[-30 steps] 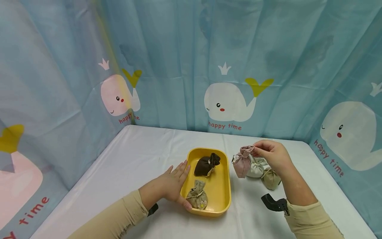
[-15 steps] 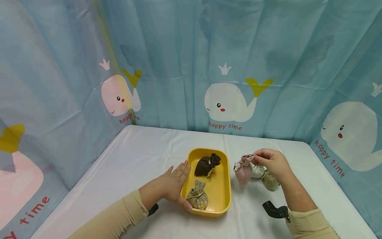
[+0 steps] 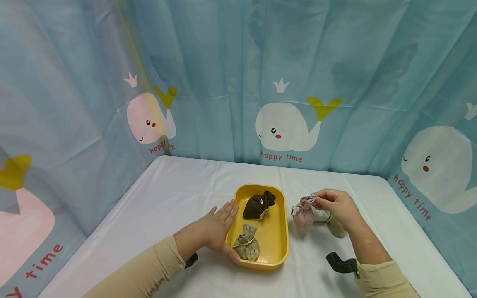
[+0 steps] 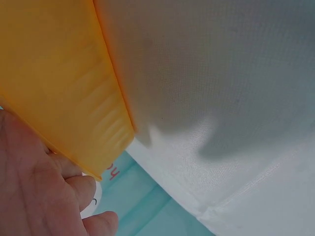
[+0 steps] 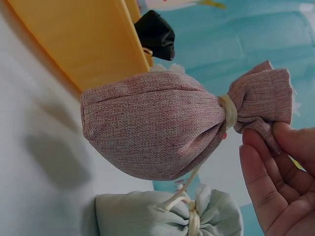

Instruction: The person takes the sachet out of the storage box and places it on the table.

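We count 2 items in the yellow tray (image 3: pixel 274 244): a dark brown pouch (image 3: pixel 254 207) at the far end and a beige pouch (image 3: pixel 246 246) at the near end. Compared with 1.0 s ago, we find the pink pouch (image 3: pixel 303 220) lower. The right grip (image 3: pixel 340 207) pinches its gathered top; the body hangs below, right of the tray. The left grip (image 3: pixel 217 229), fingers spread, touches the tray's left side.

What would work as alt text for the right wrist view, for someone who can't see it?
A pink cloth pouch, its ruffled top pinched in a person's right-hand grip, fills the middle. Lower in the picture is part of a pale green pouch; at upper left, a dark pouch peeks over a yellow tray.
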Motion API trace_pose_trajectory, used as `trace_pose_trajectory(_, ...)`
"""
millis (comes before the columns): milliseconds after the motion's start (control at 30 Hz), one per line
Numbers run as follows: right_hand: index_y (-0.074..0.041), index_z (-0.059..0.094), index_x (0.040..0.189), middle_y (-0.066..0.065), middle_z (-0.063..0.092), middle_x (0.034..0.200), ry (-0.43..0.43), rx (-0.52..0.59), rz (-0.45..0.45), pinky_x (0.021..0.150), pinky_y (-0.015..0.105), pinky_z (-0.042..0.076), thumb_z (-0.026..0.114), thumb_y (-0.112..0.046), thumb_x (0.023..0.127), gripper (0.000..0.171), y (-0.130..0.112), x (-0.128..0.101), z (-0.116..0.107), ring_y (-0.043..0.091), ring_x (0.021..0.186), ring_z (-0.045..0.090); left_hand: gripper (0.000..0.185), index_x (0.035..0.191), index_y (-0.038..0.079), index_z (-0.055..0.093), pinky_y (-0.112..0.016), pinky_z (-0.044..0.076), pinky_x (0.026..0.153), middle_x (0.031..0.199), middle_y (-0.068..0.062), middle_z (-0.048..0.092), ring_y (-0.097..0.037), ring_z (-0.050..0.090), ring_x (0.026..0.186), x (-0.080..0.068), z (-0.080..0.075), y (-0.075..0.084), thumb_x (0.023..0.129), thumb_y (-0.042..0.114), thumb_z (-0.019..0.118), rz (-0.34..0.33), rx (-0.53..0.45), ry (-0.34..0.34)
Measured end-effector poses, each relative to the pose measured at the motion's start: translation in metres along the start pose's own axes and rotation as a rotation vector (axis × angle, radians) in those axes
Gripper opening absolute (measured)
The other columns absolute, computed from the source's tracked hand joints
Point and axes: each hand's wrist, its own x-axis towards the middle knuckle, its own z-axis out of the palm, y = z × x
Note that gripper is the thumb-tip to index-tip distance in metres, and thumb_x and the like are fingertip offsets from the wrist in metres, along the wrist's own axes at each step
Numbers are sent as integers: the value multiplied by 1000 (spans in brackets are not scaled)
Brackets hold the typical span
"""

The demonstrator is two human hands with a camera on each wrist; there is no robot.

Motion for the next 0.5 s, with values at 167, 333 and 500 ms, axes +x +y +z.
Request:
trace_pose_trajectory(167,6,65,96,4,70,90,5,-19,44,70,31,54,61,-14,89,22,0,1,1,9,78,65,138,147,7,2,-49,11,110,153,-12,-6,-25,2,140,0,-1,0,46,93,38,0,-2,6)
trace_pose_trajectory(333,10,62,99,6,67,88,19,-39,123,71,30,54,60,-9,89,22,-1,-1,2,11,75,65,139,147,7,2,-49,10,110,153,-12,-7,-25,2,140,1,1,0,45,93,39,-1,-10,1)
trace_pose_trajectory(500,12,61,97,11,65,87,24,-20,109,69,29,54,57,-4,89,18,2,-1,4,10,75,65,140,148,8,1,-49,10,110,153,-12,-7,-24,1,140,2,3,0,44,94,37,-5,-5,-1)
